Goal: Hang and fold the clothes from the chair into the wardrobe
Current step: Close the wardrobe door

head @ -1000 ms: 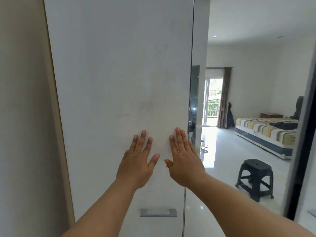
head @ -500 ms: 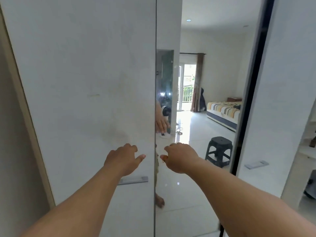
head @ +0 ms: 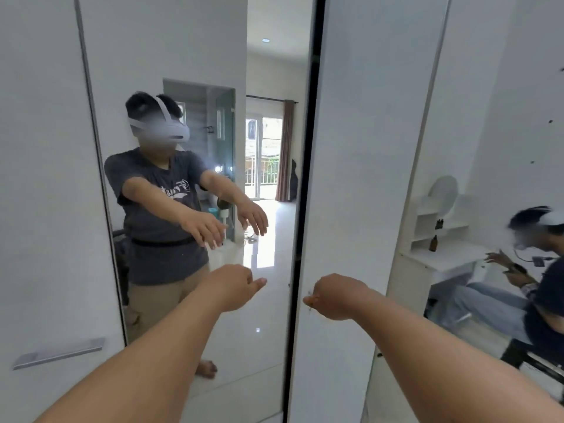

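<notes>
The wardrobe fills the view: a white door (head: 45, 178) at the left with a metal handle (head: 58, 352), a mirror panel (head: 268, 300) in the middle, and another white door (head: 360, 148) at the right. A dark gap (head: 305, 178) runs between the mirror and the right door. My left hand (head: 235, 288) hovers in front of the mirror with its fingers loosely curled and holds nothing. My right hand (head: 335, 296) hangs likewise before the right door's left edge. Neither the clothes nor the chair is in view.
The mirror reflects me, the room and a bright balcony door behind. At the far right a person (head: 537, 270) sits by a white desk (head: 442, 257) with shelves and small bottles.
The view has swung right from the left door to the mirror and right door. Both hands have come off the left door, where they lay flat, and now hover with curled fingers.
</notes>
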